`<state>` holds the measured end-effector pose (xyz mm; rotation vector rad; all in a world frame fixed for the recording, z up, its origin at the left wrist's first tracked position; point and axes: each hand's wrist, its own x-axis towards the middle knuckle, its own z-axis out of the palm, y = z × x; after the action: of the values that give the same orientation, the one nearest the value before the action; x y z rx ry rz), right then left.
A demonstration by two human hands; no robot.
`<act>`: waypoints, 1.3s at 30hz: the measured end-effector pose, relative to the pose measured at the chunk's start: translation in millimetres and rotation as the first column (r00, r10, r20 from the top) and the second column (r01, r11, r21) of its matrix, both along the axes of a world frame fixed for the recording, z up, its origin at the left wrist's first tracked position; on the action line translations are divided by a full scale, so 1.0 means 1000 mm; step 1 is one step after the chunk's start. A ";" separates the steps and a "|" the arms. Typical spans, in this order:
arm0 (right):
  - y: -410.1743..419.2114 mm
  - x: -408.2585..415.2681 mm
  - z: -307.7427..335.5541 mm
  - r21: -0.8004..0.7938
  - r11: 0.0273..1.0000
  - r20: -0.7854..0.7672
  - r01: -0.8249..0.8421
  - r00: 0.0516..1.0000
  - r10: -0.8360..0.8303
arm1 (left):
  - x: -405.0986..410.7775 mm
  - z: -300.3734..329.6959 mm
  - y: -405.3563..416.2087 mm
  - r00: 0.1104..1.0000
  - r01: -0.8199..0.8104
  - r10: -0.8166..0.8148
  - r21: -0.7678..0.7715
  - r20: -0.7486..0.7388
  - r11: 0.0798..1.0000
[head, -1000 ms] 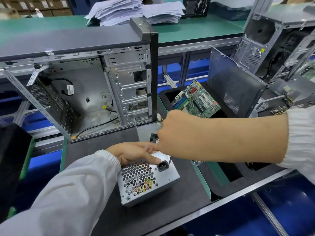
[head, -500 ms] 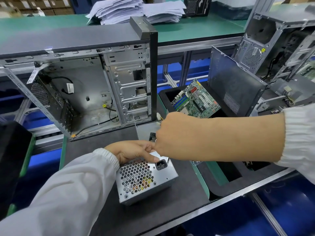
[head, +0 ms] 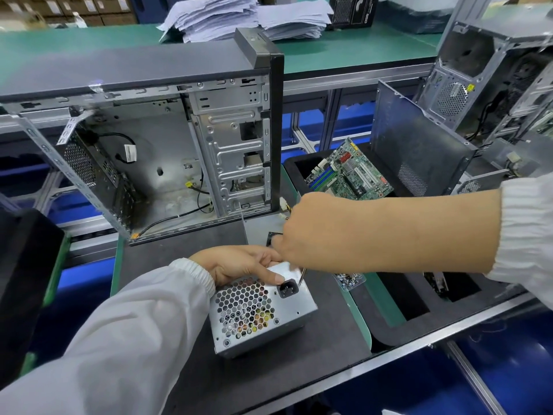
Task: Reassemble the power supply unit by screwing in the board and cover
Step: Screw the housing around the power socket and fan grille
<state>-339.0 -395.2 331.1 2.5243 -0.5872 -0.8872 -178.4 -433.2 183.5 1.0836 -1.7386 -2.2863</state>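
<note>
1. The boxy silver metal power supply unit (head: 263, 313) showed a honeycomb grille, with a black socket beside it.
2. The flat dark grey work mat (head: 179, 256) had a green edge.
3. The green circuit board (head: 348, 172) carried blue and green slot stripes.
4. The open grey steel computer case (head: 167, 151) wore a black front.
5. The loose white sleeve (head: 119, 339) stayed plain, unpatterned.

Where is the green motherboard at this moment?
In the head view, the green motherboard leans in the black bin, right of the open computer case, beyond the right hand.
</note>
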 end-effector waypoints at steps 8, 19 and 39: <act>-0.004 -0.001 0.008 0.021 0.998 0.048 -0.062 0.997 0.061 | 0.000 -0.002 -0.001 1.000 0.001 -0.001 -0.002 -0.021 1.000; -0.005 -0.003 0.007 0.023 0.998 0.005 -0.054 0.999 0.054 | 0.002 0.000 -0.002 0.998 0.017 -0.017 0.006 -0.054 1.000; -0.012 -0.003 0.001 0.084 0.996 -0.032 0.006 0.999 -0.003 | 0.004 -0.001 -0.004 0.993 0.099 -0.096 0.033 -0.069 0.995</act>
<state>-341.7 -406.8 331.7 2.5789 -0.5570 -0.9708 -174.0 -437.4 182.6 0.9351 -1.7684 -2.3911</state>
